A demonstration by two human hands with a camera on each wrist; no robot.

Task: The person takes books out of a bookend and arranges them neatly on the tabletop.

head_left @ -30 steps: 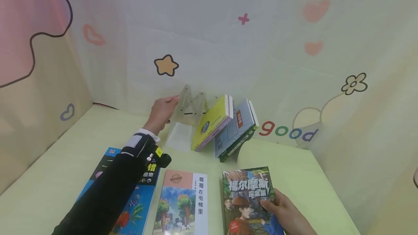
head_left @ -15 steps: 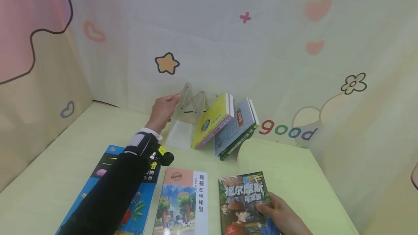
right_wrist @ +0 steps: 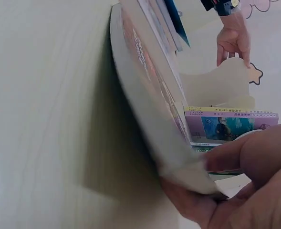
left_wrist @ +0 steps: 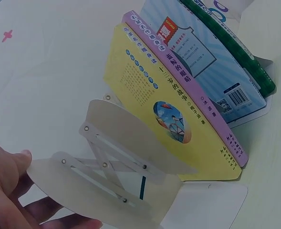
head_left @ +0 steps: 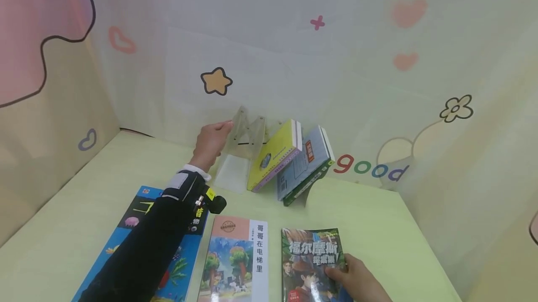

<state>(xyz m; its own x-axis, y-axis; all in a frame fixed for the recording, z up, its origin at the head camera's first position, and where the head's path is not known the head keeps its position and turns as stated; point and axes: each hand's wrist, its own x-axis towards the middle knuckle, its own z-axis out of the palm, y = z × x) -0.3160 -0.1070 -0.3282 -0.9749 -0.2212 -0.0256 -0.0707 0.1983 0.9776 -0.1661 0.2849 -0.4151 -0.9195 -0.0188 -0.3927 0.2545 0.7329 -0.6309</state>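
Observation:
My left hand [head_left: 208, 145] pinches the left end panel of a pale expandable bookend [left_wrist: 116, 162] between thumb and fingers. Crossed slotted bars join its upright panels. Leaning to the right in the bookend are a yellow book [head_left: 273, 157], a purple-spined book [left_wrist: 185, 86] behind it, and a light blue book with a green-spined one [head_left: 311, 176]. My right hand [head_left: 357, 278] grips the right edge of a paperback [head_left: 311, 260] with a cartoon detective cover, thumb on top. In the right wrist view, the held edge of the paperback [right_wrist: 145, 114] is raised above the table.
Left of the paperback lies a pink-and-white book [head_left: 235, 255]. A large blue book [head_left: 185, 250] lies further left, partly hidden under my left sleeve. A patterned cloth [head_left: 269, 50] hangs right behind the bookend. The pale table [head_left: 391, 227] extends to the right.
The paperback and my right hand have shifted slightly left and toward me. My left hand keeps its hold on the bookend, and the leaning books stay as they were.

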